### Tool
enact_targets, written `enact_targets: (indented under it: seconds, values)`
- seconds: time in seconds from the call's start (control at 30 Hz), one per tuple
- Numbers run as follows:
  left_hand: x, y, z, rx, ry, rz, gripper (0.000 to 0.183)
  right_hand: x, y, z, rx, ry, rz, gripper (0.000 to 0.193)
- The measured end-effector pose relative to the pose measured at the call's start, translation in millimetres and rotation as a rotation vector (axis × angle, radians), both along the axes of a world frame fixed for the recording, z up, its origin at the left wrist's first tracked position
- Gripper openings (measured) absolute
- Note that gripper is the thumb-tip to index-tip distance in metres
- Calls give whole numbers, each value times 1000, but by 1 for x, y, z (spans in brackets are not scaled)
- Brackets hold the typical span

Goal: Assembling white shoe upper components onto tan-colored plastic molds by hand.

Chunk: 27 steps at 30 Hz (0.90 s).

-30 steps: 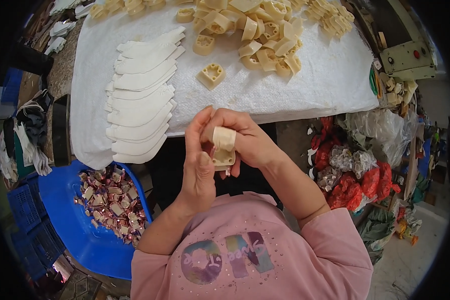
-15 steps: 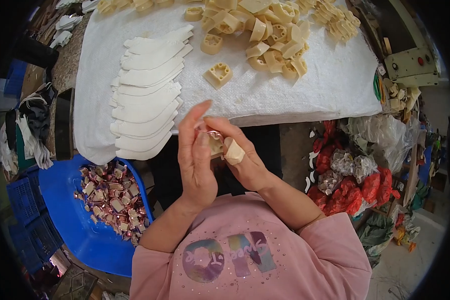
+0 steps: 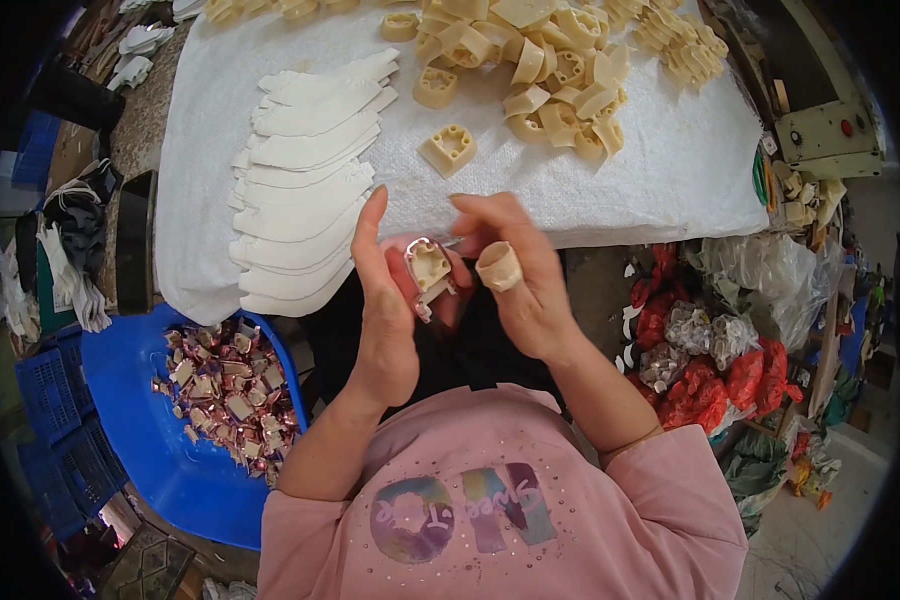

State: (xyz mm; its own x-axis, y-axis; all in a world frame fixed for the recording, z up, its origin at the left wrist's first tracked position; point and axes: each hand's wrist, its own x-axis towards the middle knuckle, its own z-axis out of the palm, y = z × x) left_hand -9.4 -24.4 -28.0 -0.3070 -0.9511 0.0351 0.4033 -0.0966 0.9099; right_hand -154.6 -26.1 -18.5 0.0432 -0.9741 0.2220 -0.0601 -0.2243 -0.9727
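My left hand [image 3: 382, 310] holds a small cream plastic part [image 3: 430, 268] with a shiny pink metallic rim, its hollow side facing up. The left thumb points up past the part while the other fingers lie behind and under it. Just to the right is my right hand [image 3: 535, 290], its fingers apart and loosely bent, with a beige band of tape [image 3: 499, 267] around the thumb. The right fingertips are close to the part but do not grip it. Beyond both hands, a single cream hollow part [image 3: 448, 150] lies on the white woven cloth [image 3: 570, 205].
A row of overlapping white curved pieces [image 3: 305, 190] lies on the cloth's left. Cream parts [image 3: 560, 90] are heaped at the back. Below left, a blue tub [image 3: 160, 470] holds pink metallic parts [image 3: 235, 395]. Red plastic bags [image 3: 695, 385] lie at right.
My hands have parted: the right has moved away to the right and loosened. The part, mostly covered before, now shows in my left hand.
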Motion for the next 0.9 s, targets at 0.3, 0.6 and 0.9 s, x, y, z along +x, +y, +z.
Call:
enact_targets:
  seconds: [0.3, 0.6, 0.9]
  values:
    - [6, -4, -1, -350, -482, 90, 68, -7, -1, 10, -12, 227, 67, 26]
    - [16, -8, 26, -538, -727, 76, 43, -24, -17, -6, 347, -255, 320, 22]
    - [6, -11, 17, -653, -741, 168, 44, -16, -7, -4, 43, 111, 160, 13]
